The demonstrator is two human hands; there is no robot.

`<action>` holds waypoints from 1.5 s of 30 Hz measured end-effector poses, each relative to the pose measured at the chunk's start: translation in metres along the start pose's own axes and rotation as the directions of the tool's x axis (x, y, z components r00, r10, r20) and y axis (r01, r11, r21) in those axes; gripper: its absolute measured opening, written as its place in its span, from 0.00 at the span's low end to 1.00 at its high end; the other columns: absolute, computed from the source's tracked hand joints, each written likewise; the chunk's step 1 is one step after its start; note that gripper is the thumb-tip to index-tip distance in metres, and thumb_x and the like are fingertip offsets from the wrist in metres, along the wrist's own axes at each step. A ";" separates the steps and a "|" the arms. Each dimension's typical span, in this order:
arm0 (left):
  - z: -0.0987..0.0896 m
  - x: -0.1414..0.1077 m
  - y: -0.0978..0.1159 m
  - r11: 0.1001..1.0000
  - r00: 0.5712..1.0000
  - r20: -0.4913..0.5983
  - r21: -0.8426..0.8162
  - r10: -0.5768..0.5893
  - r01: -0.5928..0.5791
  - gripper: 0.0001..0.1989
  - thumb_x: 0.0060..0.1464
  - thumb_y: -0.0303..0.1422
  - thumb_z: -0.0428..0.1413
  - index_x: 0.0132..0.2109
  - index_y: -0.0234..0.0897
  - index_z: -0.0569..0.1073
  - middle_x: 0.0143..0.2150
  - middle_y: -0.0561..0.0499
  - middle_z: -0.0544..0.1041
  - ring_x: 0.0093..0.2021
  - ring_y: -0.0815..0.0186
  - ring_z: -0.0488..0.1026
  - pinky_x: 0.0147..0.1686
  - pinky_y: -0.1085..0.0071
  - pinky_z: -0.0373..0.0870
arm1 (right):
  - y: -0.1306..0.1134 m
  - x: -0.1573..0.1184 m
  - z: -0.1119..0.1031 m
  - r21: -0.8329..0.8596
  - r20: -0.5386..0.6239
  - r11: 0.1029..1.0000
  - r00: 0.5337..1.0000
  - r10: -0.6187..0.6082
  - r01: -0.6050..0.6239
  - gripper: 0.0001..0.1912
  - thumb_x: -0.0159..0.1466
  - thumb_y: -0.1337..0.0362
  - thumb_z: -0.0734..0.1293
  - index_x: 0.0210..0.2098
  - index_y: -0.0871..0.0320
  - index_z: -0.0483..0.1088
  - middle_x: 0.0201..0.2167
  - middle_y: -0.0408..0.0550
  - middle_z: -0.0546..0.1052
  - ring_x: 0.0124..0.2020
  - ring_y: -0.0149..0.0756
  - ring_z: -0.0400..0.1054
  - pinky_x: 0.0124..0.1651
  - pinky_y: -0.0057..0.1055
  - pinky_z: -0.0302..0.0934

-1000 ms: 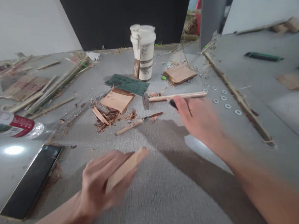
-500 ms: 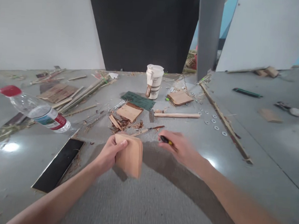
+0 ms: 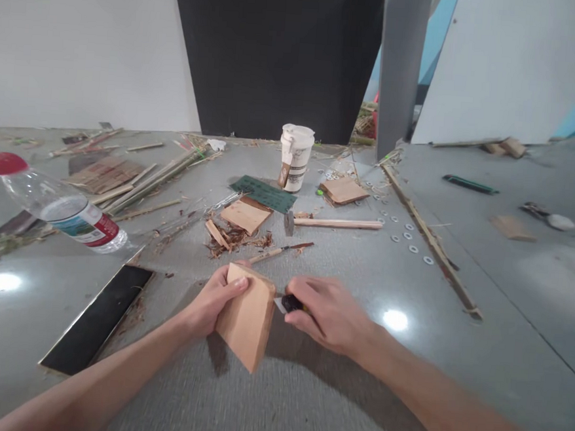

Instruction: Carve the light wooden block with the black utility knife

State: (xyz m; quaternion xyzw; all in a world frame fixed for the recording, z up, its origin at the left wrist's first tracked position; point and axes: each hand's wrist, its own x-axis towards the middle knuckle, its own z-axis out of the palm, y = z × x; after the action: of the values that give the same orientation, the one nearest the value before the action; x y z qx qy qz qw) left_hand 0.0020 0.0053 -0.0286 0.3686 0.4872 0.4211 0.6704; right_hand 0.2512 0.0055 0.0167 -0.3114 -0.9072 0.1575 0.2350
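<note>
My left hand [image 3: 216, 300] grips a light wooden block [image 3: 248, 321] by its upper left side, with the thumb on its face. The block is tilted above the grey floor. On its right, my right hand [image 3: 327, 313] is closed round a black-and-yellow knife [image 3: 294, 304]. The short blade points left at the block's right edge; whether it touches cannot be made out. Beyond the hands lie a thin tool with a dark blade [image 3: 285, 249], a hammer [image 3: 336, 223] and another wooden piece [image 3: 246, 214] beside brown shavings [image 3: 236, 239].
A lidded white cup [image 3: 296, 158] stands behind a green sheet [image 3: 263, 193]. At the left are a red-capped bottle [image 3: 66, 213] and a black strip [image 3: 97, 320]. Several washers [image 3: 408, 236], a long wooden stick [image 3: 431, 242] and a green-black cutter [image 3: 469, 184] lie at the right.
My right hand has moved left and down, bringing the knife beside the block. The block has turned in my left hand, showing more of its broad face. The view has shifted slightly.
</note>
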 end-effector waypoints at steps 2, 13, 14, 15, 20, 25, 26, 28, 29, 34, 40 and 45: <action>0.001 -0.001 0.001 1.000 1.000 -0.004 0.005 0.015 -0.015 0.40 0.34 0.56 0.73 0.49 0.35 0.74 0.35 0.48 0.82 0.31 0.60 0.78 0.31 0.70 0.74 | -0.002 -0.001 -0.001 -0.031 -0.013 0.999 1.000 -0.010 0.010 0.30 0.78 0.40 0.45 0.37 0.54 0.62 0.28 0.44 0.72 0.27 0.35 0.63 0.31 0.32 0.49; 0.002 -0.007 0.002 0.999 0.999 0.047 0.042 -0.010 0.008 0.35 0.36 0.55 0.73 0.44 0.37 0.72 0.35 0.50 0.81 0.30 0.63 0.77 0.29 0.72 0.73 | -0.002 -0.001 -0.004 -0.133 0.005 0.988 0.997 -0.080 0.080 0.29 0.79 0.44 0.45 0.37 0.55 0.65 0.29 0.44 0.73 0.28 0.34 0.64 0.30 0.33 0.49; 0.002 -0.008 0.003 0.999 0.998 0.062 0.047 -0.018 0.015 0.35 0.36 0.55 0.73 0.44 0.37 0.72 0.34 0.50 0.80 0.29 0.64 0.76 0.29 0.73 0.72 | -0.001 -0.002 -0.003 -0.137 0.009 0.986 0.996 -0.091 0.091 0.30 0.79 0.44 0.45 0.37 0.56 0.65 0.29 0.44 0.73 0.27 0.34 0.64 0.30 0.33 0.49; 0.001 -0.008 0.004 0.998 0.997 0.079 0.051 -0.028 0.024 0.35 0.36 0.54 0.73 0.44 0.38 0.72 0.33 0.51 0.80 0.29 0.65 0.76 0.28 0.73 0.72 | -0.001 -0.002 -0.003 -0.143 0.012 0.984 0.995 -0.104 0.105 0.31 0.79 0.43 0.44 0.37 0.55 0.65 0.29 0.43 0.72 0.27 0.33 0.63 0.30 0.33 0.49; 0.000 -0.020 0.016 0.994 0.977 0.198 0.083 -0.081 0.065 0.32 0.37 0.56 0.71 0.40 0.38 0.72 0.30 0.52 0.77 0.27 0.65 0.73 0.25 0.74 0.69 | 0.007 0.000 -0.005 -0.212 -0.055 0.973 0.993 -0.105 0.091 0.37 0.75 0.35 0.42 0.33 0.54 0.66 0.26 0.44 0.71 0.26 0.34 0.61 0.29 0.34 0.46; -0.002 -0.029 0.018 0.981 0.876 0.464 0.189 -0.129 0.045 0.27 0.35 0.51 0.74 0.30 0.34 0.74 0.26 0.51 0.74 0.25 0.69 0.68 0.25 0.76 0.64 | 0.043 0.002 -0.027 -0.250 -0.320 0.927 0.928 0.192 -0.278 0.21 0.80 0.51 0.51 0.37 0.55 0.63 0.25 0.42 0.69 0.22 0.32 0.55 0.27 0.34 0.40; -0.002 -0.027 0.015 0.987 0.906 0.411 0.159 -0.098 0.035 0.29 0.34 0.53 0.73 0.30 0.35 0.73 0.25 0.51 0.73 0.24 0.68 0.67 0.24 0.75 0.64 | 0.048 0.001 -0.031 -0.238 -0.352 0.919 0.910 0.220 -0.314 0.19 0.80 0.53 0.52 0.36 0.54 0.61 0.24 0.41 0.67 0.21 0.32 0.54 0.27 0.33 0.40; -0.004 -0.018 0.009 0.994 0.983 0.183 0.107 -0.006 -0.014 0.31 0.33 0.54 0.74 0.35 0.37 0.73 0.28 0.52 0.75 0.26 0.67 0.70 0.25 0.75 0.67 | 0.050 -0.002 -0.033 -0.204 -0.376 0.924 0.897 0.232 -0.324 0.16 0.80 0.56 0.53 0.36 0.53 0.59 0.23 0.38 0.65 0.21 0.32 0.53 0.28 0.33 0.42; -0.005 -0.012 0.006 0.995 0.992 0.121 0.096 0.021 -0.032 0.31 0.33 0.54 0.74 0.35 0.38 0.72 0.28 0.54 0.75 0.26 0.68 0.70 0.26 0.76 0.66 | 0.047 -0.003 -0.032 -0.189 -0.360 0.935 0.907 0.217 -0.299 0.15 0.79 0.56 0.54 0.36 0.53 0.59 0.24 0.38 0.65 0.21 0.31 0.53 0.28 0.32 0.43; -0.009 0.005 0.000 0.996 0.993 -0.094 0.066 0.072 -0.066 0.35 0.35 0.57 0.71 0.42 0.39 0.70 0.32 0.53 0.77 0.28 0.66 0.73 0.28 0.75 0.69 | 0.015 -0.001 -0.015 -0.108 -0.218 0.990 0.974 0.065 -0.091 0.10 0.75 0.61 0.53 0.36 0.53 0.58 0.27 0.40 0.68 0.25 0.32 0.60 0.30 0.32 0.51; -0.009 0.001 -0.001 0.994 0.991 -0.120 0.093 0.065 -0.054 0.33 0.34 0.55 0.72 0.40 0.38 0.71 0.31 0.52 0.77 0.27 0.65 0.73 0.26 0.75 0.69 | 0.003 0.000 -0.009 -0.078 -0.087 0.997 0.996 0.023 -0.030 0.10 0.73 0.61 0.55 0.35 0.54 0.60 0.28 0.42 0.69 0.26 0.33 0.59 0.30 0.33 0.51; -0.010 0.001 -0.003 0.992 0.991 -0.113 0.115 0.074 -0.061 0.32 0.37 0.52 0.72 0.43 0.38 0.73 0.31 0.52 0.78 0.28 0.65 0.74 0.27 0.74 0.70 | 0.002 0.000 -0.005 -0.072 -0.020 0.997 0.999 0.039 -0.040 0.12 0.74 0.59 0.54 0.35 0.54 0.61 0.28 0.42 0.70 0.25 0.33 0.59 0.29 0.34 0.48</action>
State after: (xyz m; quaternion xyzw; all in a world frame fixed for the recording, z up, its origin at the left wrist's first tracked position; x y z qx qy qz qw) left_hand -0.0068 0.0060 -0.0342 0.3962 0.5357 0.4367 0.6045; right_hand 0.2549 0.0083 0.0199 -0.3391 -0.9038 0.1264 0.2286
